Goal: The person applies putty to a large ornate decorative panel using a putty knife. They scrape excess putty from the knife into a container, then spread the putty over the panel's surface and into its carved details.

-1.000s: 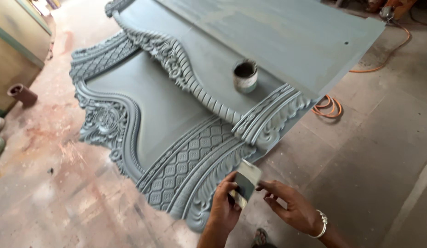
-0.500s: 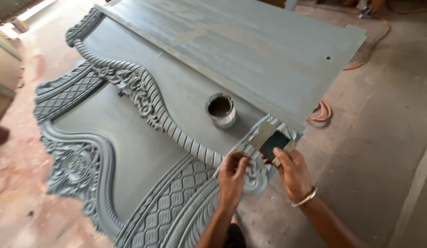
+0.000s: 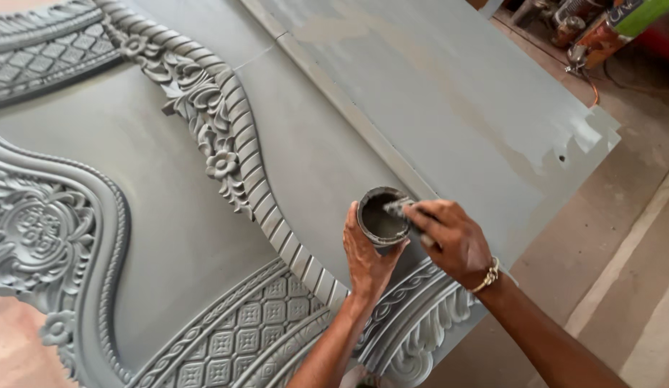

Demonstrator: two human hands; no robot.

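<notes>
Soft even daylight, faint shadows, mostly sharp, no glare

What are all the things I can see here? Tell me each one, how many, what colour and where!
Large carved wooden panel: one, grey, lying flat across most of the view.
Flat plain board: one, grey with pale patches, upper right, beside the carved part.
Small round tin of grey paste: one, grey, on the panel at the centre.
Flat scraper blade: one, grey-smeared, over the tin's mouth.
Tools and orange cable: several, mixed colours, top right on the floor.
Concrete floor: one, beige, right side.
Metal bracelet: one, gold-coloured, on the right wrist.
Left hand: one, cupping the tin's side.
Right hand: one, holding the scraper at the tin.
</notes>
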